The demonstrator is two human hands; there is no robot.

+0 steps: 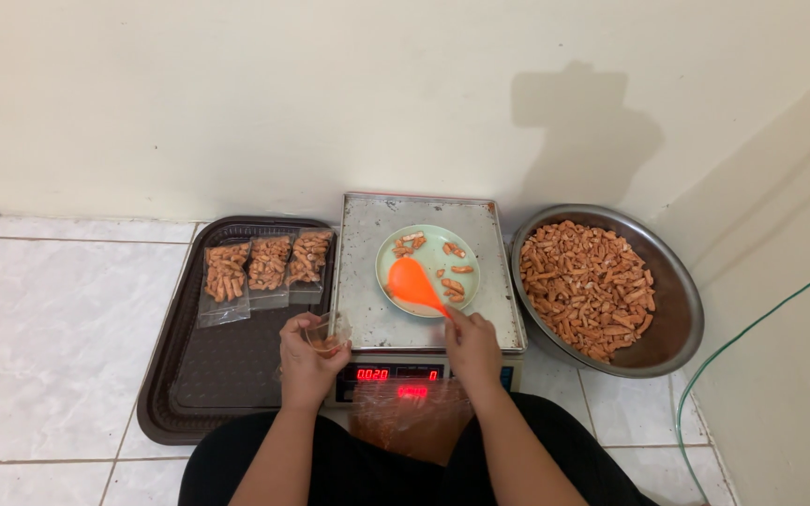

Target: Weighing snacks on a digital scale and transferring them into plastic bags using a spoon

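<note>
Snacks are being weighed and bagged, to judge from the head view. The right hand (472,345) is closed around the handle of an orange spoon (414,284), whose bowl rests inside a pale green plate (392,245) sitting on the steel platform of a digital scale (367,281). A few orange-brown snack sticks (453,287) lie scattered in the plate. The left hand (309,361) pinches a small clear plastic bag (327,330) at the scale's front left corner, its mouth held open with some pieces inside. Right of the scale, a metal bowl (675,330) holds the main heap of snacks. On the left, three filled bags (266,266) lie side by side on a dark tray (180,394). The step in hand looks like moving a weighed portion into the bag; the next move calls for a level spoon and a steady bag mouth, held close together.
</note>
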